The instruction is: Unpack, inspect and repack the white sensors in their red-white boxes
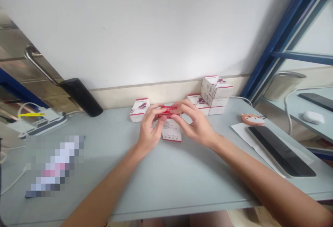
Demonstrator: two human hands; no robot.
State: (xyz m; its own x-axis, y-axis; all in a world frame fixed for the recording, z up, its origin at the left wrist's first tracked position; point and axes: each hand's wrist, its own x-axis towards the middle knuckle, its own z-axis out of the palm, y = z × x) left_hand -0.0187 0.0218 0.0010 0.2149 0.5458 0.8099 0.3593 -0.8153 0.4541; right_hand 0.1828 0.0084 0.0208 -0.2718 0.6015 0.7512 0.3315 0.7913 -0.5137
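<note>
A small white cardboard box [171,130] with red edging and printed text is in the middle of the desk. Its red upper end [169,110] carries pale lettering, and both hands pinch it there. My left hand [152,125] has thumb and fingers closed on the left side of that red end. On the right side, my right hand [192,121] grips it between thumb and fingers. The fingers partly cover the red part, so I cannot tell whether it is a flap or something in the opening.
A similar box [139,110] stands to the left, and several stacked boxes [217,95] are at the right by the wall. Further right are a phone [282,150] on paper and a fox-faced case [253,119]. A black cylinder [82,97] and a power strip [44,123] lie left.
</note>
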